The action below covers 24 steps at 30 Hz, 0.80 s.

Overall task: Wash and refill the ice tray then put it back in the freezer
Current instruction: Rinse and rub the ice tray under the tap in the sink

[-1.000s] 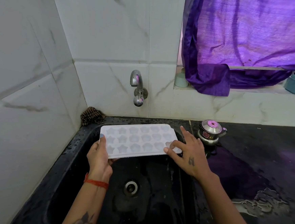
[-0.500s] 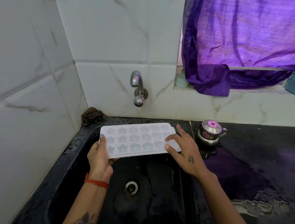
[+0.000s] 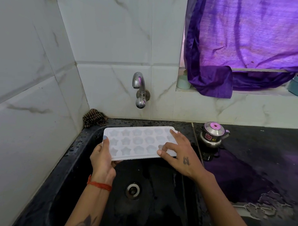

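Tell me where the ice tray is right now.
In the head view, the ice tray is held over the black sink, below the tap, between left hand and right hand.

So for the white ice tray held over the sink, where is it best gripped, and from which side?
Grip the ice tray by its flat rim at the short ends, one of the hands from each side. It is wide, thin and held level, so end grips would likely steady it. The left hand already holds the left end; the right hand touches the right end.
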Tool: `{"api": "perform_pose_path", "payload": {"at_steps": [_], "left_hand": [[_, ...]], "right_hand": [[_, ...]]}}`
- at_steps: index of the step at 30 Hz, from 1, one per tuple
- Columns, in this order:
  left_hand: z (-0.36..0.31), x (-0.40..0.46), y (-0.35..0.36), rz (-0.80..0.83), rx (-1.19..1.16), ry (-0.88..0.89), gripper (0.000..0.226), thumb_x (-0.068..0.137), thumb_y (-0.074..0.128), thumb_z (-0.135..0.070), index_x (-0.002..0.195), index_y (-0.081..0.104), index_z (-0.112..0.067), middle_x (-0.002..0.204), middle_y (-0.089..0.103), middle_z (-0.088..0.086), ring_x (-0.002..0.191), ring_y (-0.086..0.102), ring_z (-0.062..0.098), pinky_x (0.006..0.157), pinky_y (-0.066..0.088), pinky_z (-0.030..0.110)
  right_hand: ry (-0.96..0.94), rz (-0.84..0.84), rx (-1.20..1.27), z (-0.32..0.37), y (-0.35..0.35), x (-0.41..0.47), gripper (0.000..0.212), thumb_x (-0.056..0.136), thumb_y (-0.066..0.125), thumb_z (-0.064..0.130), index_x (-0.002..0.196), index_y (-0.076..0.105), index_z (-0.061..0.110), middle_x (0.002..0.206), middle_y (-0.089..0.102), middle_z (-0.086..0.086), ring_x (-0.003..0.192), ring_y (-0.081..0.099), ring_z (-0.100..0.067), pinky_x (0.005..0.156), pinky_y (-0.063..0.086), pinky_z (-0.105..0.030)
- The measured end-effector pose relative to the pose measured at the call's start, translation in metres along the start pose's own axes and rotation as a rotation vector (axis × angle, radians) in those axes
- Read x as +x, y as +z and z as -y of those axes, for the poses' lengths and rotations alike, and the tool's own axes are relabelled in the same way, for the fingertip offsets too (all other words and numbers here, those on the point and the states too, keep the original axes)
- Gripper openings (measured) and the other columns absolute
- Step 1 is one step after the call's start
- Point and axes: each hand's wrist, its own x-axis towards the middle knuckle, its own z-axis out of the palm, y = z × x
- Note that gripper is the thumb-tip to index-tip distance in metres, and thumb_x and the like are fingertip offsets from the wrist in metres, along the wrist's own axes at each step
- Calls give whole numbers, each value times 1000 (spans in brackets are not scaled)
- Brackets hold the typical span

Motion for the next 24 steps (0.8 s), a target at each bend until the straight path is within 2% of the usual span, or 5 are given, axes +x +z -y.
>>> {"api": "perform_pose_path", "payload": {"at_steps": [5,9,14,21,24], "left_hand": [[-2,-2,2,4,-8,1,21,95,53,-36,82,56,-19,82,62,0,71,60,15,63,52,36],[-2,-1,1,5,-1,-2,20,95,53,-36,83,56,-20,83,63,0,71,61,15,61,53,35],[0,4,0,-12,3,-13,21,94,54,-38,83,57,-21,84,63,0,72,61,15,54,55,32],[0,1,2,-13,-1,-19,21,94,54,-37,81,57,-21,83,62,0,72,61,15,51,55,31],[-1,-1,3,-4,-4,-16,22,94,54,-37,80,56,-20,83,62,1,73,60,16,63,54,36]], "right_hand": [[-27,-39,-121,-1,-1,-1,59,74,32,75,94,64,29,157,24,-3,146,15,-24,112,21,-35],[-7,8,-50,3,-2,-1,36,85,48,63,103,66,37,159,18,0,147,6,-20,115,13,-38],[-3,7,4,1,-1,-1,23,87,57,51,100,70,37,159,18,2,147,5,-18,111,8,-27],[-31,-45,-88,0,-1,0,51,75,37,73,86,64,32,158,20,-2,147,13,-21,114,19,-42],[-29,-51,-146,-1,-1,-1,54,76,30,74,91,61,32,159,18,-2,147,13,-21,113,20,-43]]}}
